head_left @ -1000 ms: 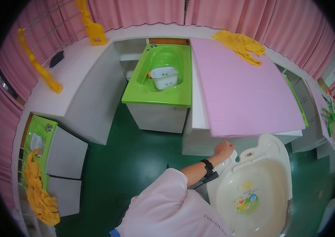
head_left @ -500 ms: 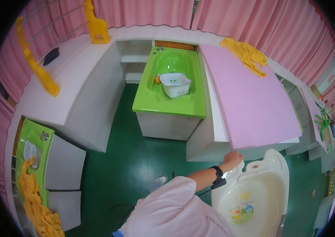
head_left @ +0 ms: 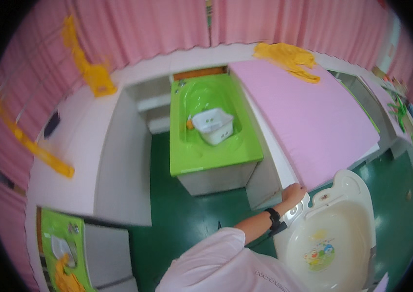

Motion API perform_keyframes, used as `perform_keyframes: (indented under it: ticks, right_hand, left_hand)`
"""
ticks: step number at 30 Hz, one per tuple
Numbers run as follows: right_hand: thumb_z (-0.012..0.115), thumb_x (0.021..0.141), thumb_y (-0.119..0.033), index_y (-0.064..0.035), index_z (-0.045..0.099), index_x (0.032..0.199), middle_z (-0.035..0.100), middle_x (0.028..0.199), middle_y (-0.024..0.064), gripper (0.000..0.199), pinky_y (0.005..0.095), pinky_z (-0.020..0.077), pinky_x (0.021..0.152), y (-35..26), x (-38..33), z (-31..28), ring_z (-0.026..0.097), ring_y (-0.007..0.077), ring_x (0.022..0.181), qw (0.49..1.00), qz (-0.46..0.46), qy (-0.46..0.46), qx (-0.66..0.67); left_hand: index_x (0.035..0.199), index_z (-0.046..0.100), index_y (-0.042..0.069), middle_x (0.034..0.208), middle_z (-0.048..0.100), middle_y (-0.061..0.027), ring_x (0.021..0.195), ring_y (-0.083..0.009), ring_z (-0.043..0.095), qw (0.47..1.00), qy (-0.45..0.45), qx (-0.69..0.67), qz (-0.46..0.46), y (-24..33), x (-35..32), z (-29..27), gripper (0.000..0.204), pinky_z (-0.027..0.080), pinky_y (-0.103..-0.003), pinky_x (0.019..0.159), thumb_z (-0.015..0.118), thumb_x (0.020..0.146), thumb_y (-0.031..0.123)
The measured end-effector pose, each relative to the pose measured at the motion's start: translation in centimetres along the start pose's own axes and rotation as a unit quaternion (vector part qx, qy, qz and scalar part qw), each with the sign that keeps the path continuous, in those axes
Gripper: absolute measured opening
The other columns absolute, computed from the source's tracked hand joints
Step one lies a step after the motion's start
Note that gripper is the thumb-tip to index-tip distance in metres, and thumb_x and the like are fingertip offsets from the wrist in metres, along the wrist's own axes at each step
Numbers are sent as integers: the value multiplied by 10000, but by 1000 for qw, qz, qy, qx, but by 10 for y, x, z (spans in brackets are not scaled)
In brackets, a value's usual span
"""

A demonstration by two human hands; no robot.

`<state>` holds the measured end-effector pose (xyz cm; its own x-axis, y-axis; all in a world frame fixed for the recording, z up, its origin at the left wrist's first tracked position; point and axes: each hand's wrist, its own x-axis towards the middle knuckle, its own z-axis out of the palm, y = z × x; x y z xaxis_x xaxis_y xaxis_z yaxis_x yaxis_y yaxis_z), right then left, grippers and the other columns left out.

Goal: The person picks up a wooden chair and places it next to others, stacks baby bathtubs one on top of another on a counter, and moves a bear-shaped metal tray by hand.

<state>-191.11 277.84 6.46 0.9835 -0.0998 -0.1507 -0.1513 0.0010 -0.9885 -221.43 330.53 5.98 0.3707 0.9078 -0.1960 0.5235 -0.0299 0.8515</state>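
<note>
My left hand [head_left: 294, 193] reaches in from the lower middle, a dark band on its wrist. Its fingers are closed at the upper left rim of a cream baby bathtub [head_left: 340, 221], which has cartoon animal pictures inside. The tub hangs tilted at my right side, near the corner of a padded pink mat [head_left: 308, 121]. My right hand does not show. In front of me a green bath basin [head_left: 199, 165] is set into a white cabinet. A white perforated basket [head_left: 215, 129] sits inside it beside a small orange object [head_left: 190, 124].
Left stands a white counter [head_left: 82, 146] with yellow giraffe-shaped rack ends [head_left: 97, 80]. A second green basin [head_left: 80, 248] with yellow cloth [head_left: 68, 280] is at the lower left. Another yellow cloth [head_left: 289, 58] lies at the mat's far end. Green floor [head_left: 182, 221] runs between the cabinets.
My view has shifted, so the counter and green basins sit lower in the picture. The bathtub and my left hand have moved slightly right, nearer the mat's corner. The grip looks unchanged.
</note>
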Motion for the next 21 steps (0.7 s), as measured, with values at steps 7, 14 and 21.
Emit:
perform_keyframes:
  ticks: [7,14,21]
  right_hand:
    - [380,944,-463,52,358,1328,415,1340,129,643,328,303,1031,84,-19,-190,414,224,1196,982,8,173,73]
    - [466,893,-447,82,502,1177,550,1137,137,602,338,404,893,155,74,-236,514,222,1013,949,49,305,72]
    - [521,824,-395,65,574,983,599,933,112,490,349,449,736,97,166,-228,545,204,852,941,127,301,89]
  left_hand:
    - [977,635,30,967,633,-204,931,-397,580,997,-35,58,34,7,39,99,428,445,-477,771,459,858,402]
    - [791,620,-73,683,614,-183,633,-240,539,998,-8,40,56,64,69,225,340,425,-425,612,501,803,245]
    - [685,570,-103,588,563,-176,549,-227,505,998,36,-2,57,119,71,274,339,407,-410,559,523,753,225]
